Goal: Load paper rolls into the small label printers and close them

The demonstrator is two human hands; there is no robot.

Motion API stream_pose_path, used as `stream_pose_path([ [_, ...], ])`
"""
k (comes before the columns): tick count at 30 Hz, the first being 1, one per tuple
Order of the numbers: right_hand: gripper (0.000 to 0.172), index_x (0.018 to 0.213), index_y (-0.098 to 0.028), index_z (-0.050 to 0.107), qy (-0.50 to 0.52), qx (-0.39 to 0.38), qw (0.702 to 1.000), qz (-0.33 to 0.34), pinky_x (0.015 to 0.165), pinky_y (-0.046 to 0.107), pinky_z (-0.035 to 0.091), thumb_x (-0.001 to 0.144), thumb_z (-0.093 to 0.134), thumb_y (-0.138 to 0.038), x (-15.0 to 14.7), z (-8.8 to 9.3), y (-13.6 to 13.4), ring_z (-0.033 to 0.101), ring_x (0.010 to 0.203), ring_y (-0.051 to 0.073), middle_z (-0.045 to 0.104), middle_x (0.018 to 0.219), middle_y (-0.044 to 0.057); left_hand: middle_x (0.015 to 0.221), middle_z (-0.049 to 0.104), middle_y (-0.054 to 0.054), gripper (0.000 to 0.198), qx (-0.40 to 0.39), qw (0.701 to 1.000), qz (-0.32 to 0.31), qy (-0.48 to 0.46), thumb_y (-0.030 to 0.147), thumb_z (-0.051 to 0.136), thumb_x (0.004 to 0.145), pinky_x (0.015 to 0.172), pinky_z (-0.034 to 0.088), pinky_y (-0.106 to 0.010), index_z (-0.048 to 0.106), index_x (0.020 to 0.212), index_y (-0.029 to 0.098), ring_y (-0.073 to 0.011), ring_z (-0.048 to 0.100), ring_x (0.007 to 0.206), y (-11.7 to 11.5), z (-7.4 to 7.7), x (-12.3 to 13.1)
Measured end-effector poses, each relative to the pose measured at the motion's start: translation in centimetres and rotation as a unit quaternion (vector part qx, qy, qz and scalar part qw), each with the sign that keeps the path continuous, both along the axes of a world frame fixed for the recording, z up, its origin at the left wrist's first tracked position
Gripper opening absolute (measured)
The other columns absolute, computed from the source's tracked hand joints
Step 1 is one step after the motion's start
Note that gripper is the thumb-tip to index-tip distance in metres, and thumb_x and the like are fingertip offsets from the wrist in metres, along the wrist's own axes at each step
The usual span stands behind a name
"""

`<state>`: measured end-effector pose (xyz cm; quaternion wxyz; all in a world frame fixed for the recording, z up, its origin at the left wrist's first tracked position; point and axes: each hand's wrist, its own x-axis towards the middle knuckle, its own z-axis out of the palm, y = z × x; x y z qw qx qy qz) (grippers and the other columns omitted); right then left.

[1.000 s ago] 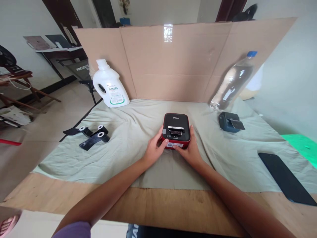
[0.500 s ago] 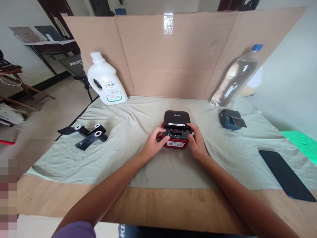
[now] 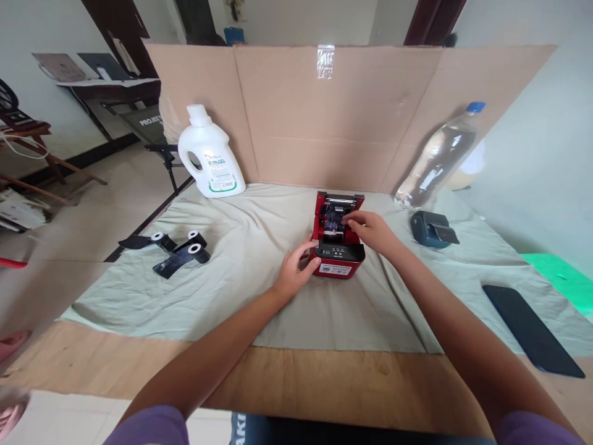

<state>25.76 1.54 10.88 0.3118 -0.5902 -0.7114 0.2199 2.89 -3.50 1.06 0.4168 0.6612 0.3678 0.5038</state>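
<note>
A small red and black printer stands on the cloth with its lid raised. Inside its open bay lies a dark, shiny paper roll. My left hand grips the printer's front left corner, thumb against the front and fingers along the side. Over the right side of the bay is my right hand, its bent fingers closed at the roll's right edge; the fingertips are partly hidden. Several black paper rolls lie at the left, some with loose strips unrolled.
A white detergent bottle and a clear bottle with blue cap lean against the cardboard panel. At the right are a dark small device, a phone and a green object. Wrinkled cloth covers the wooden table.
The printer's lid has gone from shut to raised, baring the roll inside. My right hand has moved from the printer's right side up into the bay; my left hand stays at its corner.
</note>
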Motion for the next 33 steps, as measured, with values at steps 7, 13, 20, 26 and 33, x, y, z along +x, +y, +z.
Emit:
stream_pose_path([
  [7,0.021,0.085,-0.020,0.068,-0.095,-0.006,0.993,-0.072,0.075,0.034,0.046,0.089,0.049,-0.027,-0.7,0.1,-0.7,0.062,0.082,0.022,0.073,0.085,0.006,0.147,0.054,-0.011,0.042,0.015,1.000,-0.008,-0.004,0.044,0.060,0.093,0.107,0.050,-0.039,0.061,0.129,0.022,-0.0263,0.055,0.132,0.0,0.1,-0.1],
  [13,0.022,0.074,-0.024,0.061,-0.106,-0.019,0.993,-0.052,0.088,0.043,0.044,0.090,0.049,-0.033,-1.8,-0.6,-0.4,0.052,0.105,0.031,0.066,0.070,0.006,0.149,0.052,-0.010,0.041,0.024,1.000,-0.008,0.004,0.044,0.059,0.093,0.108,0.050,-0.039,0.061,0.128,0.022,-0.0260,0.053,0.135,0.0,0.5,-0.2],
  [20,0.025,0.075,-0.023,0.049,0.147,-0.068,0.986,0.024,0.066,0.032,0.048,0.089,0.047,-0.044,-0.8,-0.7,-0.4,0.058,0.064,0.017,0.073,0.076,0.004,0.151,0.050,-0.009,0.040,0.028,1.000,-0.010,0.002,0.042,0.060,0.093,0.106,0.051,-0.038,0.062,0.128,0.023,-0.0263,0.052,0.135,0.1,0.3,-0.2],
  [26,0.015,0.085,-0.024,0.074,-0.115,-0.016,0.986,0.122,0.084,0.039,0.050,0.079,0.060,-0.023,-0.8,-0.4,1.8,0.067,0.085,0.024,0.077,0.092,0.005,0.150,0.051,-0.009,0.039,0.037,0.999,-0.004,0.011,0.041,0.060,0.094,0.106,0.051,-0.039,0.062,0.128,0.023,-0.0269,0.051,0.136,0.1,0.5,-0.3],
  [33,0.012,0.076,-0.025,0.077,-0.351,-0.114,0.920,0.131,0.089,0.054,0.047,0.069,0.070,-0.016,-3.5,-0.1,4.4,0.064,0.094,0.036,0.074,0.080,0.009,0.151,0.050,-0.010,0.040,0.042,0.999,-0.002,0.023,0.042,0.059,0.094,0.107,0.050,-0.038,0.062,0.129,0.023,-0.0270,0.050,0.138,0.1,0.6,-0.3],
])
